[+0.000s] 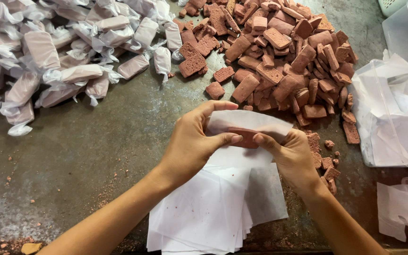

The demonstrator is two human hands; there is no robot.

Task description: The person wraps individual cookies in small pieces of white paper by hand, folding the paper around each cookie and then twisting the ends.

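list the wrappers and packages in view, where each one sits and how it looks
Wrapped pieces: top left heap, translucent white, twisted ends.
Paper sheets: stack under the hands, white, square.
Held sheet: between left hand and right hand, around a reddish-brown block.
Clear plastic bin: right, holding white paper.

On the table (95, 141), wrapped pieces (62, 52) lay far left, bare blocks (279, 52) far right. A paper stack (213, 212) lay near, under both hands. Right of the blocks stood a tub (393, 118) holding sheets.
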